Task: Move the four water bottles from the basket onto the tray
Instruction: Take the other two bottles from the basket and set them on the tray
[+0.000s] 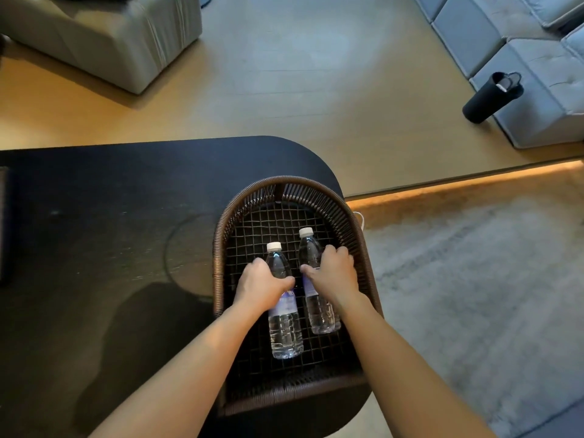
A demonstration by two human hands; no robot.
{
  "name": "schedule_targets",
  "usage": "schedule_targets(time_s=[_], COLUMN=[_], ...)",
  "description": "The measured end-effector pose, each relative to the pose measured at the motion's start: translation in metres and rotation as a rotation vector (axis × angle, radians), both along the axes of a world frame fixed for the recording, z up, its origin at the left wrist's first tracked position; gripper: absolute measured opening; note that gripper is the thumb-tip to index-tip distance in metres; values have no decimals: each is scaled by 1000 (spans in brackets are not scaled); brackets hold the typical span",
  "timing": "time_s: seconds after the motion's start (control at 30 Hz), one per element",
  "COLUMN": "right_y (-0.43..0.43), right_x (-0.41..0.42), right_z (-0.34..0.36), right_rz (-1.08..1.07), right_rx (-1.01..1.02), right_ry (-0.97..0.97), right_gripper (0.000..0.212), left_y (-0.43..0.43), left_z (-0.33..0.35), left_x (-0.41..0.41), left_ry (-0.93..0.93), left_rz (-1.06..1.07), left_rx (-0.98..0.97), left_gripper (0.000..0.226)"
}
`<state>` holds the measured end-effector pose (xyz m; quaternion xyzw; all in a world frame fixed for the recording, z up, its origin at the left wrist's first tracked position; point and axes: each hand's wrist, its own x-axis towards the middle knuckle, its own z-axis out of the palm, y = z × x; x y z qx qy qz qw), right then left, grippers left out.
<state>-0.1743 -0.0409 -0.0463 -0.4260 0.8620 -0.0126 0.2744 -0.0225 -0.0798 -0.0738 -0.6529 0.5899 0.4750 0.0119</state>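
Two clear plastic water bottles with white caps lay in the dark brown woven basket at the lower centre of the frame; no others showed. The basket sat on the right end of a black rounded table.

The left bottle lay lengthwise, cap toward the top of the frame, and the left hand was wrapped over its upper body, thumb across its front. The right bottle lay just beside it, parallel, and the right hand was closed around its middle, fingers curled over the far side. Both bottles rested on the basket's mesh floor.

At the upper right, one black cylindrical flask leaned against a grey sofa.
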Motion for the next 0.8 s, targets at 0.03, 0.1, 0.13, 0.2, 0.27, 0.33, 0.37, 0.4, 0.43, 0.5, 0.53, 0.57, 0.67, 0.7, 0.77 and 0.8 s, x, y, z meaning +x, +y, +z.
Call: schedule_targets(time_s=[0.03,0.1,0.13,0.2,0.27,0.33,0.37,0.4,0.43,0.5,0.53,0.57,0.67,0.7,0.77,0.8], right_y=[-3,-8,-11,-15,-16,-14,-11,-8,-4,5,11,17,40,48,66,74], right_x=[-2,-5,-7,-10,-13,-15,-15,-15,-14,-13,-13,-12,-8,-7,-3,-1], right_z=[-2,-3,-3,0,2,4,5,7,10,16,20,25,35,37,41,43], right_rz=[-29,-98,-120,-141,-142,-145,-149,-148,-138,-108,-95,-80,-54,-51,-52,-52], right_rx=[29,24,13,10,20,4,-11,-33,-59,-114,-137,-159,-232,-262,-328,-357], right_ry=[-81,-221,-260,-298,-322,-347,-353,-355,-357,-368,-374,-374,-356,-348,-333,-329], right_gripper=[49,44,41,37,35,36,39,41,41,40,41,42,46,48,54,57], left_y=[0,0,0,1,2,6,8,12,15,22,26,31,44,49,59,64], left_z=[1,3,4,5,8,11,13,15,19,25,29,33,45,48,54,57], left_x=[1,2,2,4,8,11,13,15,17,21,23,25,32,34,40,42], left_ry=[12,25,27,27,39,93,131,166,191,234,259,281,346,369,408,423], left_rz=[8,25,38,60,85,124,142,154,155,141,132,119,79,67,43,33], left_rx=[4,13,17,18,15,9,5,-2,-12,-46,-61,-72,-121,-140,-181,-208], left_gripper=[54,47,43,40,39,42,45,47,49,49,48,47,47,47,48,48])
